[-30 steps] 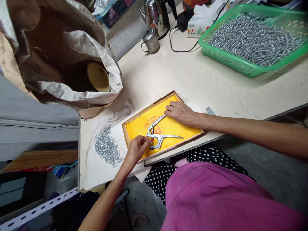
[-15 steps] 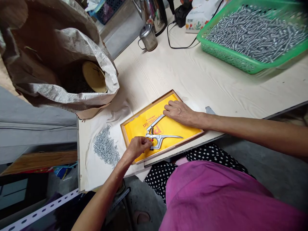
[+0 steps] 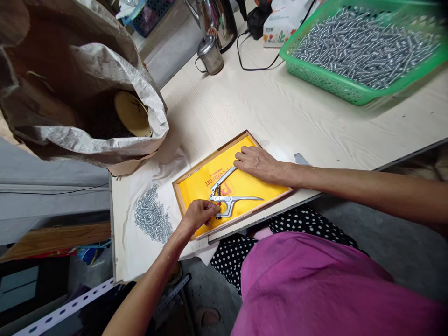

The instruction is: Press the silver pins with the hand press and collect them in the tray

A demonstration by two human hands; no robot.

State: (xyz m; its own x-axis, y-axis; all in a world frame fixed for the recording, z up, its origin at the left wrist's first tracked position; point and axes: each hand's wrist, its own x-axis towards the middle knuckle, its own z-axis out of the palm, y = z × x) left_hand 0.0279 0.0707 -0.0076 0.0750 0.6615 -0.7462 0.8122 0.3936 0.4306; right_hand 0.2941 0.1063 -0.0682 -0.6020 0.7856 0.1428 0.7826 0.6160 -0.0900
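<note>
Silver snap pliers [image 3: 228, 199] rest in a shallow tray [image 3: 217, 151] with a wooden rim and a yellow printed lining. Their two handles stand apart. My right hand [image 3: 257, 163] is closed around the end of the upper handle. At the jaw end, my left hand [image 3: 200, 213] has its fingers pinched together beside a small red part. What the left fingertips hold, if anything, is hidden. Left of the tray, a pile of small metal pieces [image 3: 152, 217], perhaps springs or screws, lies on a white cloth [image 3: 131, 254].
A green basket [image 3: 322, 86] full of small metal pieces stands at the back right. A large open sack [image 3: 136, 151] with a yellow bowl [image 3: 131, 114] inside is at left. Behind are a metal cup [image 3: 212, 58], a kettle [image 3: 220, 21] and a black cord [image 3: 255, 69].
The whole view has shifted slightly, so things sit a little further left. Both hands keep their places at the pliers, and the handles stay apart.
</note>
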